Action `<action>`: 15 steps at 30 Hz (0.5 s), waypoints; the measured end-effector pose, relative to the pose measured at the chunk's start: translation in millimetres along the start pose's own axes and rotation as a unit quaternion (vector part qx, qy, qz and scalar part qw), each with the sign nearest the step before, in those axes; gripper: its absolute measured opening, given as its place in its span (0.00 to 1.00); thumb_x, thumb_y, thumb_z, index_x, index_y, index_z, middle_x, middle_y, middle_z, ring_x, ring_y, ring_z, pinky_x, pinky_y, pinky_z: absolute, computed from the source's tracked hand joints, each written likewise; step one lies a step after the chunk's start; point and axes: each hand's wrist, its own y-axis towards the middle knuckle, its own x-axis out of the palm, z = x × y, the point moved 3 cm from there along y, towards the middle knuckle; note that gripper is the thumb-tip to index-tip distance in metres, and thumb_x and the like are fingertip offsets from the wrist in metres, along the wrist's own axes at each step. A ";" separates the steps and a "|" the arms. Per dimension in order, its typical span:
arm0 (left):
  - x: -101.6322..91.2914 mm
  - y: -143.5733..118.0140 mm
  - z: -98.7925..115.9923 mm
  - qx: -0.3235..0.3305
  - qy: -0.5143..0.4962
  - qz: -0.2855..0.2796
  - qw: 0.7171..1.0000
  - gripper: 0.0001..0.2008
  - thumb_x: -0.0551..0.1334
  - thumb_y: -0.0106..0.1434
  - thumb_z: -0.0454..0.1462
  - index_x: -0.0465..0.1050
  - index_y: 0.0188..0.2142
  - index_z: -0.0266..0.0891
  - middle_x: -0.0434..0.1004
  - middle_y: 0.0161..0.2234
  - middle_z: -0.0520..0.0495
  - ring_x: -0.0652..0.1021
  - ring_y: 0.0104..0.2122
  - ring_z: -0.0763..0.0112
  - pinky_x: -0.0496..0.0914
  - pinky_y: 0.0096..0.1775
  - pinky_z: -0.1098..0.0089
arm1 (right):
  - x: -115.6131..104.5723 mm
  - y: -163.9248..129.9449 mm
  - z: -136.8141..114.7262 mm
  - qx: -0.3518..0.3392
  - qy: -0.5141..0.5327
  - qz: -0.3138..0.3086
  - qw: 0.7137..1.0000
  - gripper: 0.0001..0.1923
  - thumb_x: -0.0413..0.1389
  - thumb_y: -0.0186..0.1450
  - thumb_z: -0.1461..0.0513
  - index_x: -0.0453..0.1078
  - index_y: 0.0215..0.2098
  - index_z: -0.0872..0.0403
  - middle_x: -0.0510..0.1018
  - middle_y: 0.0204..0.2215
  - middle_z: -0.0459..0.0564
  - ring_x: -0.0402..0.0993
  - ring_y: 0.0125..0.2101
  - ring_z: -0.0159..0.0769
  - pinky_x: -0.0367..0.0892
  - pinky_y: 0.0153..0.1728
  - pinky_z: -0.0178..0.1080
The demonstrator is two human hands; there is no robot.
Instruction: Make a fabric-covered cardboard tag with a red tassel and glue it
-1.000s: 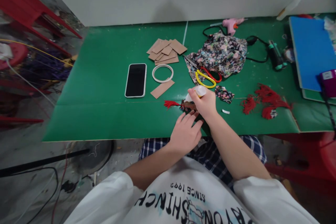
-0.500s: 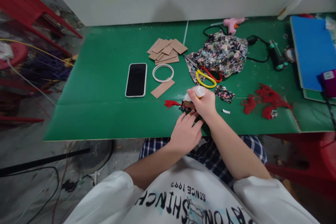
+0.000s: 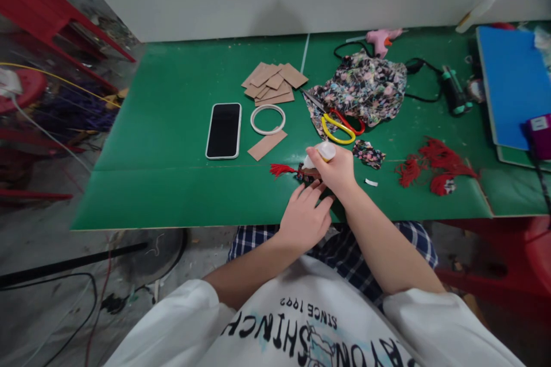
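White plastic glue bottle (image 3: 321,154) sits clamped in the right hand (image 3: 338,175), fingers curled round it and thumb on top, its nozzle tipped down to the left onto a small cardboard piece (image 3: 309,173) just below the centre of the frame. That piece lies flat on the green bench (image 3: 172,143), partly hidden under both hands, with a red tassel (image 3: 280,170) sticking out of its left end. The left hand (image 3: 303,215) lies beside it, fingers nearly straight and close together, their tips pressing the near edge of the piece; it holds nothing.

Just above the right hand lie scissors (image 3: 340,126) with one yellow and one red handle, resting on the edge of a crumpled floral fabric (image 3: 365,89). A small floral scrap (image 3: 368,155) lies to the right of the glue bottle, and further right a heap of red tassels (image 3: 434,169). Left of centre are a loose cardboard strip (image 3: 267,145), a white ring (image 3: 267,119) and a dark-screened phone (image 3: 223,131), with a stack of cardboard pieces (image 3: 273,85) above them. Along the top right sit a pink glue gun (image 3: 381,39) with its black cord, and a blue board (image 3: 512,83) at the right edge.
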 end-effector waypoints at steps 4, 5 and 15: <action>-0.2 -0.2 0.1 -0.001 0.001 0.000 1.000 0.15 0.54 0.61 0.34 0.68 0.47 0.38 0.63 0.55 0.41 0.61 0.58 0.62 0.55 0.57 0.57 | 0.8 -0.3 -0.7 -0.013 -0.007 -0.008 1.000 0.24 0.48 0.60 0.45 0.65 0.18 0.54 0.71 0.16 0.46 0.66 0.20 0.30 0.58 0.23 0.34; -0.2 -0.3 0.1 -0.002 0.002 0.000 1.000 0.15 0.53 0.61 0.34 0.68 0.47 0.38 0.63 0.55 0.41 0.61 0.58 0.62 0.55 0.57 0.57 | 1.3 -0.5 -1.1 -0.020 -0.005 -0.013 1.000 0.24 0.48 0.60 0.45 0.65 0.18 0.54 0.71 0.16 0.46 0.66 0.20 0.30 0.58 0.23 0.34; 0.7 -0.8 -0.8 -0.002 0.007 -0.004 1.000 0.15 0.54 0.61 0.35 0.68 0.47 0.39 0.64 0.55 0.42 0.61 0.58 0.63 0.54 0.58 0.57 | -2.2 1.1 -3.3 -0.020 0.002 0.007 1.000 0.24 0.49 0.60 0.46 0.66 0.17 0.55 0.71 0.16 0.46 0.66 0.20 0.30 0.59 0.23 0.34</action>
